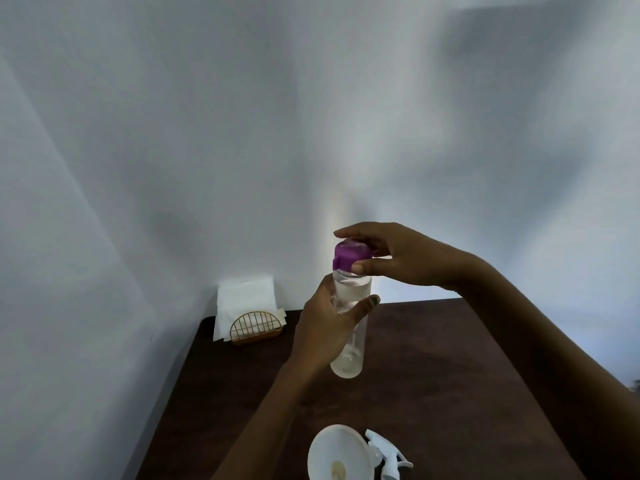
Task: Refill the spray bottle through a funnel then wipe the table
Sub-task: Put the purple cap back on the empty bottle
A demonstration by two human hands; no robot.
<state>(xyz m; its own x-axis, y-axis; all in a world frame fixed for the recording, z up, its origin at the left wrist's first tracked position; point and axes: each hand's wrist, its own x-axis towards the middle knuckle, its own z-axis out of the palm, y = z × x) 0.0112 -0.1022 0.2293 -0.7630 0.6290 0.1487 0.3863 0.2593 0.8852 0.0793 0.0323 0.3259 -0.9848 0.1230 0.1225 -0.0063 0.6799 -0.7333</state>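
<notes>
A clear water bottle [349, 358] with a purple cap [349, 254] is held upright above the dark wooden table [433, 358]. My left hand [322, 330] wraps the bottle's body. My right hand [398, 254] grips the purple cap from the right, fingers over its top and thumb at its lower edge. At the bottom edge a white funnel [337, 452] stands with its wide mouth up; what it sits in is hidden. Just right of it lies a white spray trigger head [388, 459].
A gold wire holder [255, 328] with white napkins [244, 299] stands at the table's far left corner against the white wall. The table's left edge runs close to the wall.
</notes>
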